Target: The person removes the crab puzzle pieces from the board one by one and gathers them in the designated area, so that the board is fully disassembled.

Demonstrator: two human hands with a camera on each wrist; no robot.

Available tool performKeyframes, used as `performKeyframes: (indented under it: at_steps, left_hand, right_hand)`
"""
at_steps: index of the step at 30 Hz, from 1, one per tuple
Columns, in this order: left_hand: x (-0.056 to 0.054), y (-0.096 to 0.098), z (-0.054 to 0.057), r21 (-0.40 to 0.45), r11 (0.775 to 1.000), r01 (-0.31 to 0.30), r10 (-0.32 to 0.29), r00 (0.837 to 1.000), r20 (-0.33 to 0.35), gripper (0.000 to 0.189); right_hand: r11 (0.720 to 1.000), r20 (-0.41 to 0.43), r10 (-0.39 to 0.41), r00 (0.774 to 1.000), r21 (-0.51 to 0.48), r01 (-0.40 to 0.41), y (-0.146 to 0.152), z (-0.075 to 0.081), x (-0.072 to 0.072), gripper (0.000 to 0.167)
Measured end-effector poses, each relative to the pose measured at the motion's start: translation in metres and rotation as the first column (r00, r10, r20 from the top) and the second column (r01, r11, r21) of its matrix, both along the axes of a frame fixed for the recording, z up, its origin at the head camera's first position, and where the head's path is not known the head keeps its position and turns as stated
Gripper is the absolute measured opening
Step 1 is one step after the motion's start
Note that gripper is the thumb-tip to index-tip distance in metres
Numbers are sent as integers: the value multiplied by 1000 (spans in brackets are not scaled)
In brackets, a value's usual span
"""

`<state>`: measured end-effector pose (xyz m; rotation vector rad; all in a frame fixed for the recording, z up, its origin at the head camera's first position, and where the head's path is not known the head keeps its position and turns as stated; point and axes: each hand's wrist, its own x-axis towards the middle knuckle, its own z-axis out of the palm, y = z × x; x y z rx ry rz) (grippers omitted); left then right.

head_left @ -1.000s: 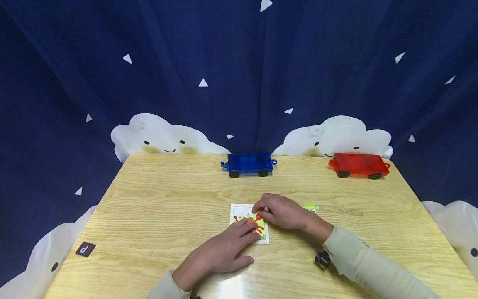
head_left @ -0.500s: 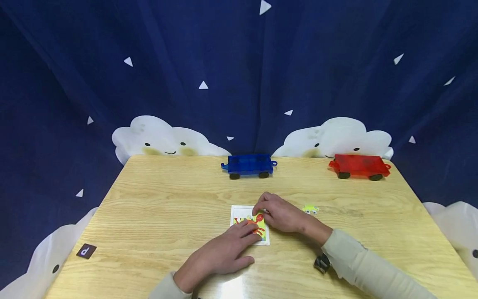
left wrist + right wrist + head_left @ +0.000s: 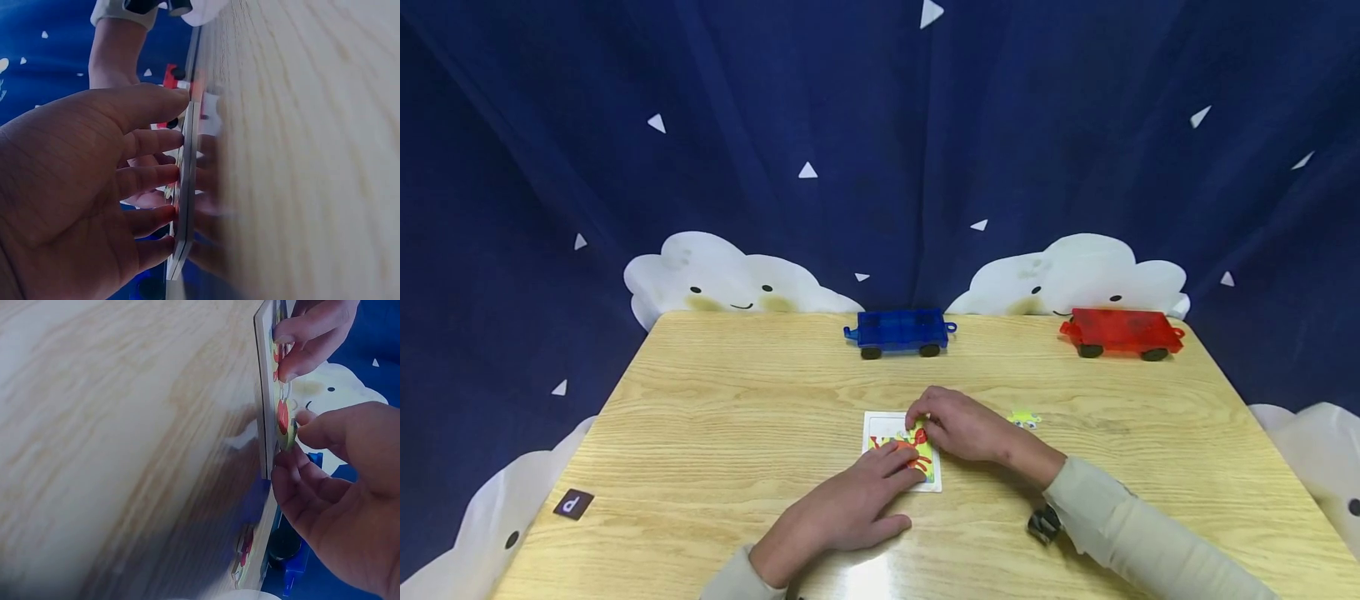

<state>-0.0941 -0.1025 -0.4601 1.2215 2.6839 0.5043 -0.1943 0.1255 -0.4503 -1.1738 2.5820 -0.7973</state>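
A small white-framed puzzle board (image 3: 880,418) with a red crab picture lies on the table in the head view. My left hand (image 3: 850,504) rests its extended fingers on the picture from the lower left, its thumb lying at the near edge. At the board's upper right, my right hand (image 3: 962,427) pinches a puzzle piece (image 3: 285,420) with a red claw on yellow-green between thumb and fingers. The right wrist view shows that piece tilted against the board's face. Part of the crab is hidden under the left fingers.
Right of the board lies a loose yellow-green puzzle piece (image 3: 1024,419) with eyes. A blue toy wagon (image 3: 900,330) and a red toy wagon (image 3: 1123,331) stand along the back edge. A dark tile with a white letter (image 3: 573,503) is at the left.
The right hand and forearm have shifted very slightly, with the claw piece still pinched at the board's upper right. The left hand stays in place on the board.
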Motion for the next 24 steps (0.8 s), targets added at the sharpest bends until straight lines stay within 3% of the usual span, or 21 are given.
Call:
performKeyframes:
  at_steps: [4,15,24]
  left_hand:
    - [-2,1,1,-4,1000,0,0,1000,-13,51]
    - [0,-1,3,-15,1000,1,-1,1000,-8,51]
    - [2,0,1,6,1000,6,-6,1000,-5,51]
  right_hand:
    - [999,-13,-47,999,-15,46,0,3,-3,20]
    - [991,88,-83,993,-100,92,-3,6,-7,16]
    - [981,65,-146,987,-120,153,15,17,-7,18]
